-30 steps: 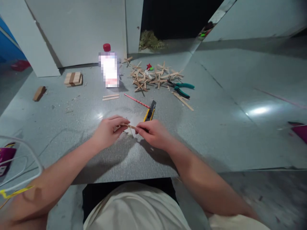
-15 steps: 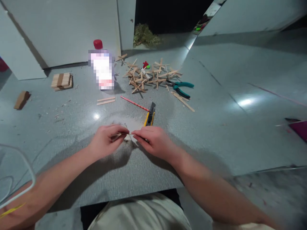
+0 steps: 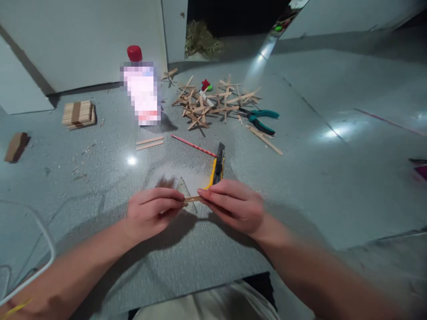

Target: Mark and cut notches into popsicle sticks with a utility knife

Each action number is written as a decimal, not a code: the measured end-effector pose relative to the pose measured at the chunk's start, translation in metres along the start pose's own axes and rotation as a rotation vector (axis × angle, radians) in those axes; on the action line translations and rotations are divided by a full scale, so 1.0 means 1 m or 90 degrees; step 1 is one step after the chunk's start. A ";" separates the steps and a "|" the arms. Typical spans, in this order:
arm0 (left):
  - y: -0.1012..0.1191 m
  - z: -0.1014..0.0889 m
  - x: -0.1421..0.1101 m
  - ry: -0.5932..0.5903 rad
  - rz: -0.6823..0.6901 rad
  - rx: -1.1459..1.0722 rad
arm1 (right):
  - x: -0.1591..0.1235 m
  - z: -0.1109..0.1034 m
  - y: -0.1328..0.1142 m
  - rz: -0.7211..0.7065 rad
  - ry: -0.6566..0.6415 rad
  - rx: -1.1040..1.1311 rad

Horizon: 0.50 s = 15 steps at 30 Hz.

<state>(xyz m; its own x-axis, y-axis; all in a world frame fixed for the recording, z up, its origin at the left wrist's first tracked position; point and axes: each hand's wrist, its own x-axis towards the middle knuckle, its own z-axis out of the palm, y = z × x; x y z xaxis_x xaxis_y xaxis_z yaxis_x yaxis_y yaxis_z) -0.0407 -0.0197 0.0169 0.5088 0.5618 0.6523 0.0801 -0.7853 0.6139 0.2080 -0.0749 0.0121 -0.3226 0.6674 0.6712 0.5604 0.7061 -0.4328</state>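
Observation:
Between my two hands is a thin wooden craft stick (image 3: pixel 192 199), one end pinched by each. My left hand (image 3: pixel 153 209) is closed on its left end, and my right hand (image 3: pixel 235 205) grips the right end; both ends are hidden by fingers. Under the stick lies a clear triangular ruler (image 3: pixel 182 186), partly covered by my hands. Just beyond my right hand is a yellow and black utility knife (image 3: pixel 218 165), its handle end hidden behind the fingers. A red patterned pencil (image 3: pixel 193 145) lies with one end against the knife. Two loose craft sticks (image 3: pixel 150 142) lie further left.
At the back is a pile of crossed craft sticks (image 3: pixel 202 109), with teal-handled pliers (image 3: pixel 262 121) at its right. A blurred bottle with a red cap (image 3: pixel 134 53) stands left of the pile. Further left are a banded stick bundle (image 3: pixel 78 114) and a brown block (image 3: pixel 16 147).
Both hands have shifted right and a little lower in view, and have drawn apart. More of the craft stick now shows between them, its flat side turned toward me. The view has shifted slightly.

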 end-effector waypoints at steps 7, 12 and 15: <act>-0.004 0.009 -0.001 -0.075 -0.269 -0.133 | -0.002 0.004 0.003 0.002 -0.033 0.009; -0.014 0.015 -0.004 -0.103 -0.441 -0.269 | 0.000 -0.001 0.020 0.047 -0.022 -0.010; -0.017 0.014 -0.004 -0.078 -0.493 -0.322 | -0.002 -0.009 0.041 0.186 0.004 -0.090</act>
<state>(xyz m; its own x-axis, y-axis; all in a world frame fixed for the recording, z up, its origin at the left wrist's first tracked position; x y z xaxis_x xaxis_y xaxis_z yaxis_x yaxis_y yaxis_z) -0.0319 -0.0124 -0.0020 0.5589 0.8275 -0.0538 0.0669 0.0197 0.9976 0.2385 -0.0496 -0.0013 -0.1282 0.8355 0.5343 0.7290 0.4447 -0.5204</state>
